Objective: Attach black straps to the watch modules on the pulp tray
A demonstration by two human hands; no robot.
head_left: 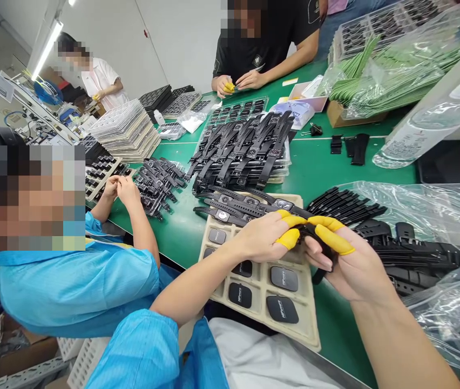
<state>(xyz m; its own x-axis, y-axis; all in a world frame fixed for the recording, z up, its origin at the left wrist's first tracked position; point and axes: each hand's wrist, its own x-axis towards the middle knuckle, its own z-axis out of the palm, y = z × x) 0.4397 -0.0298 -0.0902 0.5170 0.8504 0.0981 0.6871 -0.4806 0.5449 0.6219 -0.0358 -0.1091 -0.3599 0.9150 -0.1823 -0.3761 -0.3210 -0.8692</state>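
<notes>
- Head view: the left hand (268,237), wearing yellow finger cots, pinches a dark black watch strap (308,230) by the beige compartmented tray's (314,324) right edge.
- The right hand (349,256) curls around the same strap.
- Rounded-square black pieces (282,309) lie in the tray.

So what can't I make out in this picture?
All in the head view:
- Black piece: its shape is mostly covered by the left hand and right hand.
- Tray: some compartments are hidden under the left forearm.
- Bottle: its label print is too small.
- Clear plastic bag: cut off by the right edge.
</notes>
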